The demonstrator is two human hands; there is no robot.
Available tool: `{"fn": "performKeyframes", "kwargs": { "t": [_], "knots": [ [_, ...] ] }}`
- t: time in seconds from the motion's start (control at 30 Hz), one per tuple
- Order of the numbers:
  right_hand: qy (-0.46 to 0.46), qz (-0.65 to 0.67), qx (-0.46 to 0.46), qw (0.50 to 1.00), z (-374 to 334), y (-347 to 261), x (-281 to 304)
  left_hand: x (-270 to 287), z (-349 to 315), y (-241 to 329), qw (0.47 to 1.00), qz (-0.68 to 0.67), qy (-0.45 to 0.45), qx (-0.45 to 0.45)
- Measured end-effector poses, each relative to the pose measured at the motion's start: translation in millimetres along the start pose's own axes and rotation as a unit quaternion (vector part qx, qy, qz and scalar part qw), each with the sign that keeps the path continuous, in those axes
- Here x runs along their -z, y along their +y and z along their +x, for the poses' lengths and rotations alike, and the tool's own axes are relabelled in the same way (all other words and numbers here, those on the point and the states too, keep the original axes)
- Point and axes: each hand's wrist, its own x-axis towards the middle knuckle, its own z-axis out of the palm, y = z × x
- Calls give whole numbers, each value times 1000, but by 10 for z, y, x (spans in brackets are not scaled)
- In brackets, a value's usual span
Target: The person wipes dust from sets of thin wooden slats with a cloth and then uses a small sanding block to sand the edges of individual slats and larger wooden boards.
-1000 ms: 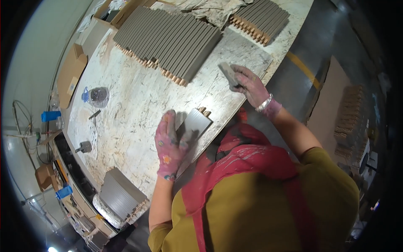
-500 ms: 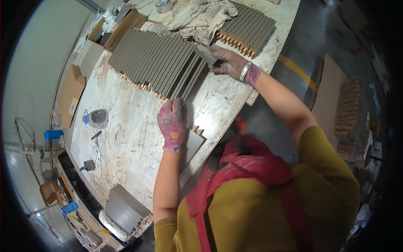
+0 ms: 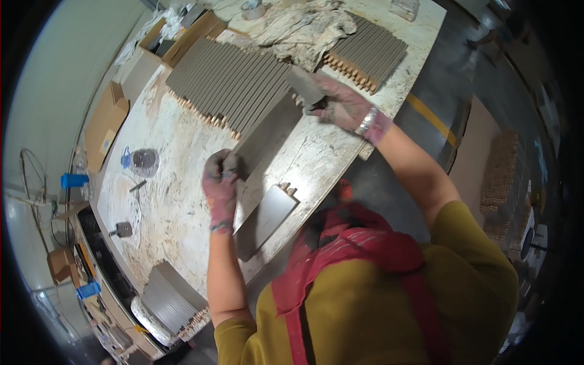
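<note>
A flat grey panel [image 3: 266,139] spans the gap between my hands, tilted above the table's front part. My left hand [image 3: 220,182], in a stained pink glove, pinches its near end. In my right hand [image 3: 344,104], gloved too, is a small grey rectangular pad [image 3: 306,85]; its fingers also meet the panel's far end, though the exact grip there is hidden. Just beyond the panel stands a row of grey panels [image 3: 228,79] on edge, packed close, with wooden pegs at their ends. A single silvery panel with wooden pegs [image 3: 271,213] lies nearer me.
More upright panels [image 3: 374,52] stand at the far right, beside a crumpled stained cloth [image 3: 304,30]. An open cardboard box [image 3: 182,39] occupies the far left. Another panel stack [image 3: 173,301] sits at the near left. The white table's edge [image 3: 340,176] runs along my right.
One panel has come out of the row, now held between both hands. My left hand has moved left and slightly nearer; my right hand stays near the row with the pad.
</note>
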Motion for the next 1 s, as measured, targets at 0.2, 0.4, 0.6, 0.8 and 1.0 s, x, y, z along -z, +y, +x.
{"fn": "performKeyframes", "kwargs": {
  "t": [0.2, 0.4, 0.6, 0.8, 1.0],
  "knots": [
    [102, -134, -24, 985, -692, 378, -257, 807, -992, -61, 985, -13, 9, 174],
    [101, -335, -47, 936, -715, 812, -637, 340, -1074, -43, 879, 442, 3, -179],
    [77, -530, 61, 842, -415, 949, -825, 153, -1046, -269, 848, 506, 5, -159],
    [103, -534, 52, 837, -417, 812, -894, 219, -1305, -62, 862, 484, 19, -151],
    [63, -611, 80, 785, -694, 911, -1026, 273, -1449, 56, 812, 562, -16, -155]
  ]
}}
